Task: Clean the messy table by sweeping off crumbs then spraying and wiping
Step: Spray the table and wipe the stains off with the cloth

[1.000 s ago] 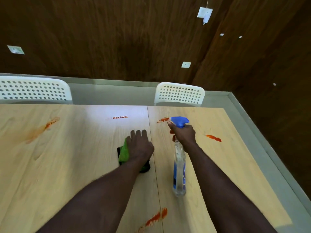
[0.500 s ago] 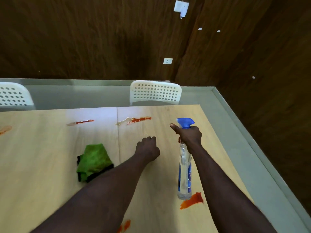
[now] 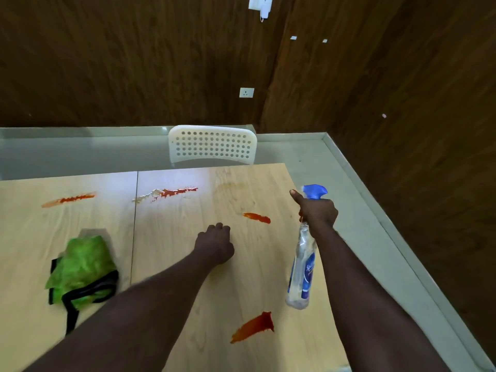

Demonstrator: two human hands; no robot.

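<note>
My right hand [image 3: 318, 209] grips the neck of a clear spray bottle [image 3: 302, 269] with a blue trigger head, held above the right part of the wooden table [image 3: 188, 264]. My left hand [image 3: 214, 244] hovers over the table's middle with its fingers curled into a fist, holding nothing. A crumpled green cloth with black trim [image 3: 80, 269] lies on the table to the left, apart from both hands. Red sauce smears mark the wood: one near the front [image 3: 253, 327], one ahead of my left hand [image 3: 257, 217], one at the far middle [image 3: 171, 193].
Another red smear [image 3: 71, 199] lies at the far left. A white perforated chair [image 3: 212, 145] stands behind the table's far edge. The table's right edge runs close beside the bottle, over grey floor [image 3: 375, 237]. Dark wood walls enclose the corner.
My left hand let go of the green cloth, moved right and curled into a fist. The view swung right, and my right hand carried the bottle toward the table's right side.
</note>
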